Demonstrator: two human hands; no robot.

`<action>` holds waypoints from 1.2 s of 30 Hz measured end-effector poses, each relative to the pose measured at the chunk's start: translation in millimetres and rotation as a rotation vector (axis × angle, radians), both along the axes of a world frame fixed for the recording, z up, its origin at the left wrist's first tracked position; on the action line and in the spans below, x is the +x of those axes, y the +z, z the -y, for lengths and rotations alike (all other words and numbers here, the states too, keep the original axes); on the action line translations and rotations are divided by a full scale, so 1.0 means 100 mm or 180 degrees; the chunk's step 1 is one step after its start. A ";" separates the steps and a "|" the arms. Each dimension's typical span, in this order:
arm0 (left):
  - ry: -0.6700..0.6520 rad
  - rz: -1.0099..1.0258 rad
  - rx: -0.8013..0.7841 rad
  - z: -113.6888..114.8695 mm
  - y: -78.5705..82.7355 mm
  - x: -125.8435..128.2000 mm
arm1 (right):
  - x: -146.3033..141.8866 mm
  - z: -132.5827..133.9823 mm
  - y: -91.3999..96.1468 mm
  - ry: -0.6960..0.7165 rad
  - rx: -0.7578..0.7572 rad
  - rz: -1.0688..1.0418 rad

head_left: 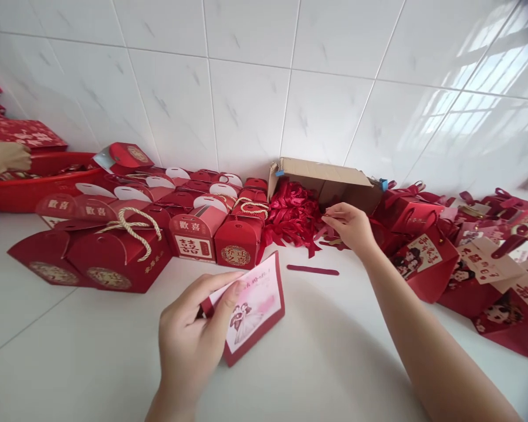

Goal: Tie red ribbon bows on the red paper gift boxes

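Note:
My left hand [198, 328] grips a red-edged wedding card [257, 310] with a pink front and a printed couple, thumb on its face and fingers behind. It is held tilted above the white surface; its back is hidden. Further off to the right, my right hand [347, 225] has its thumb and forefinger pinched together; whatever is between the tips is too small to make out. Beside those fingertips lies a heap of red ribbons [293, 208], spilling from an open cardboard box [325, 170]. A single dark red strip [312, 270] rests on the surface between my hands.
Several red gift boxes [110, 258], some with cream cords, stand in rows at the left. More red boxes [422, 264] with ribbon handles crowd the right. Another person's hand [9, 157] is over a red basin [48, 190] at far left. A tiled wall [246, 105] rises behind.

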State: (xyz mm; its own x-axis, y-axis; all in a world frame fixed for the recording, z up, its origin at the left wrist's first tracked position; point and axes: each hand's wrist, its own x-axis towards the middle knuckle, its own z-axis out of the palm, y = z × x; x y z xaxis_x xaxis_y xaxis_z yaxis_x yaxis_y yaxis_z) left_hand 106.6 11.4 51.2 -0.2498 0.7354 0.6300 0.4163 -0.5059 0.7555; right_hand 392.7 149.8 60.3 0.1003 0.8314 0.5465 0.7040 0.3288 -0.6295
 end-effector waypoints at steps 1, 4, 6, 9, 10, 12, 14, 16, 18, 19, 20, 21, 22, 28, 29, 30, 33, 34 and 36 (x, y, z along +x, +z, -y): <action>0.0082 0.0004 0.0006 -0.01 -0.01 -0.01 | -0.06 0.12 0.10 0.0271 0.0105 -0.0188; 0.0066 -0.0029 -0.0030 -0.02 -0.01 -0.03 | -0.25 0.53 0.36 0.1539 0.0442 -0.0822; -0.0067 -0.0118 0.0069 0.00 0.01 -0.04 | -0.37 0.80 0.49 0.2193 0.0578 -0.0826; -0.0064 -0.0337 0.0426 0.13 0.08 -0.07 | -0.53 1.12 0.59 0.3125 0.0411 -0.0835; -0.0064 -0.0436 0.0569 0.20 0.11 -0.08 | -0.58 1.20 0.60 0.3417 0.0258 -0.0885; -0.0256 -0.0696 0.0770 0.34 0.18 -0.10 | -0.69 1.30 0.60 0.3877 -0.0101 -0.1006; -0.0662 -0.1007 0.0824 0.46 0.24 -0.12 | -0.81 1.37 0.58 0.4166 -0.0394 -0.1127; -0.1050 -0.1274 0.0780 0.55 0.29 -0.13 | -0.91 1.43 0.56 0.4348 -0.0614 -0.1274; -0.1305 -0.1410 0.0748 0.59 0.30 -0.13 | -0.99 1.47 0.54 0.4428 -0.0776 -0.1476; -0.1389 -0.1419 0.0743 0.60 0.31 -0.13 | -1.01 1.49 0.52 0.4426 -0.0853 -0.1583; -0.1459 -0.1398 0.0738 0.60 0.31 -0.13 | -1.02 1.51 0.50 0.4411 -0.0936 -0.1683; -0.1512 -0.1370 0.0729 0.60 0.31 -0.13 | -1.03 1.52 0.48 0.4398 -0.1040 -0.1763; -0.1549 -0.1349 0.0702 0.61 0.31 -0.14 | -1.04 1.54 0.47 0.4402 -0.1176 -0.1817; -0.1703 -0.1266 0.0427 0.64 0.32 -0.13 | -1.09 1.60 0.44 0.4573 -0.1838 -0.1761; -0.1753 -0.1209 0.0386 0.65 0.32 -0.13 | -1.11 1.61 0.44 0.4595 -0.1942 -0.1736; -0.1805 -0.1160 0.0332 0.65 0.32 -0.14 | -1.13 1.61 0.44 0.4621 -0.2060 -0.1746; -0.1770 -0.1072 0.0176 0.61 0.30 -0.15 | -1.18 1.60 0.41 0.4596 -0.2138 -0.2014; -0.1613 -0.1030 0.0176 0.58 0.28 -0.16 | -1.17 1.59 0.40 0.4548 -0.2043 -0.2092; -0.1060 -0.0818 0.0279 0.49 0.24 -0.18 | -1.13 1.54 0.39 0.4398 -0.1712 -0.2167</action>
State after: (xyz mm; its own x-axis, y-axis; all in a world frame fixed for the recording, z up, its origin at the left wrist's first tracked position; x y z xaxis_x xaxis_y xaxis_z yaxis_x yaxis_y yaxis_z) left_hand 88.7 -37.8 75.0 0.1656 0.6901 0.7045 0.3884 -0.7023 0.5966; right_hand 279.3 -3.8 99.5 -0.7528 0.5580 0.3490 -0.3632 0.0901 -0.9274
